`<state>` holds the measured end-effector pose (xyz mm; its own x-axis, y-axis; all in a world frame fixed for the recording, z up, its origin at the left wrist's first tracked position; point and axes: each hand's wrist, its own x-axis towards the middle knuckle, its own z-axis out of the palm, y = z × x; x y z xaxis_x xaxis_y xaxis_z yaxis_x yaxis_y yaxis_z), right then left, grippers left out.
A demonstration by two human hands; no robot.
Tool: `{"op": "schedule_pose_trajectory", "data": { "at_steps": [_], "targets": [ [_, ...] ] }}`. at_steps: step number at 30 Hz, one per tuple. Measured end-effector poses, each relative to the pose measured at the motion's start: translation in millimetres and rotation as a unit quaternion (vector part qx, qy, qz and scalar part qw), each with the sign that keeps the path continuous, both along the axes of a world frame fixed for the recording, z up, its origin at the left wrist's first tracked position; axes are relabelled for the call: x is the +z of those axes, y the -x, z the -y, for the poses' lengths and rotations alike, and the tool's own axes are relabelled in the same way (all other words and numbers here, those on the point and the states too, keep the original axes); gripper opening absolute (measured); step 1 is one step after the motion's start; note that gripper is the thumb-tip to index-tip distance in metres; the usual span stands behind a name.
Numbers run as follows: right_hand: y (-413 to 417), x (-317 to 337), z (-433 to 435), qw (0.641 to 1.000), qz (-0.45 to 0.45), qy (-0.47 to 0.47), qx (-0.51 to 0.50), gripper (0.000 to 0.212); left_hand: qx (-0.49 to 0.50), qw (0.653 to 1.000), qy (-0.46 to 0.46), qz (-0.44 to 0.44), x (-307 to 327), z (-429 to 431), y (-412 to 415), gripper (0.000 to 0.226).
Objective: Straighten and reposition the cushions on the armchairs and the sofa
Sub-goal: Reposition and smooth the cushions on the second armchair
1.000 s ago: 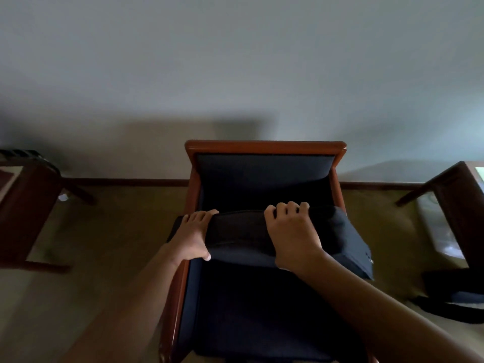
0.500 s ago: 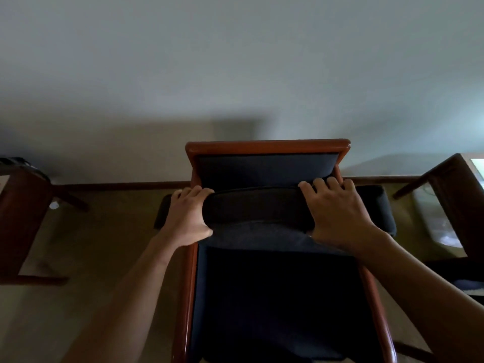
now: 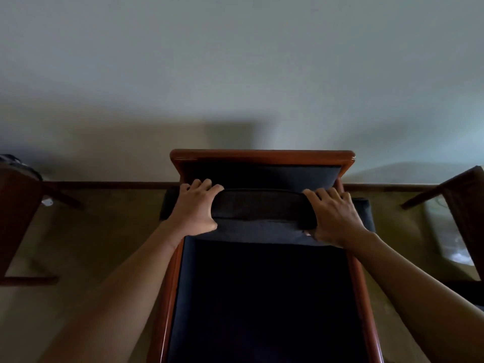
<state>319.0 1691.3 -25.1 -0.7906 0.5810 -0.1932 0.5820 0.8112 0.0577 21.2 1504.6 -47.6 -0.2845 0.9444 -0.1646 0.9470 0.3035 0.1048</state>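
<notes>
A wooden-framed armchair (image 3: pixel 262 155) with dark blue upholstery stands against the wall in front of me. A dark blue cushion (image 3: pixel 262 208) lies crosswise over the seat, close to the backrest, and its ends stick out past both armrests. My left hand (image 3: pixel 195 206) grips the cushion's top edge on the left, fingers curled over it. On the right side my right hand (image 3: pixel 334 217) holds the same edge. The dark seat pad (image 3: pixel 262 297) fills the chair below the cushion.
Dark wooden furniture (image 3: pixel 15 218) stands to the left of the chair. On the right a wooden table (image 3: pixel 463 205) with a glossy top (image 3: pixel 445 231) comes close. Tan carpet (image 3: pixel 104 231) covers the floor, and a dark skirting board (image 3: pixel 112 185) runs along the pale wall.
Both hands have carried the cushion back toward the backrest and turned it square across the chair. My right hand has shifted from the cushion's middle to its right part.
</notes>
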Motion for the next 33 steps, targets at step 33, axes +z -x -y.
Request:
{"op": "schedule_pose_trajectory", "data": {
  "at_steps": [33],
  "targets": [
    [3.2,-130.8,-39.9,0.517,-0.564,0.305,-0.567,0.092,0.573,0.457,-0.406,0.546,-97.9,-24.3,12.6,0.036]
  ]
}}
